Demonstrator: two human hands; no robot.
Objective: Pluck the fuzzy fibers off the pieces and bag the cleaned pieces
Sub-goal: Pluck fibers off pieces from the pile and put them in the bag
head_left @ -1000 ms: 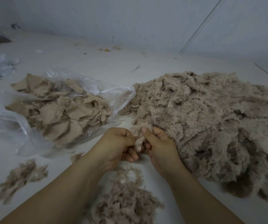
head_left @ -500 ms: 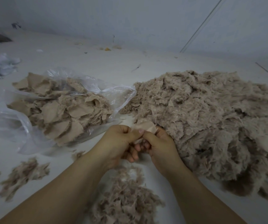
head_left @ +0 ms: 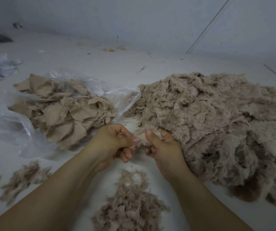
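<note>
Head view, left hand: the left hand (head_left: 112, 144) is curling palm-inward, thumb and forefinger pinching the left edge of a small tan fabric piece (head_left: 141, 138).
Head view, right hand: the right hand (head_left: 164, 147) is gripping the piece's right side, thumb pressing on top, other fingers folding beneath.
Piece: it is hanging between both hands, above the white surface (head_left: 100, 67).
Fuzzy pile (head_left: 217, 127): lying just right of the hands.
Clear plastic bag (head_left: 64, 110): lying open at left, holding smooth pieces.
Plucked fibers (head_left: 130, 204): lying below the wrists.

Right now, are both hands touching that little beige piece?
Touching. The head view shows the left hand and right hand each pinching the small beige piece between thumb and fingers.
</note>
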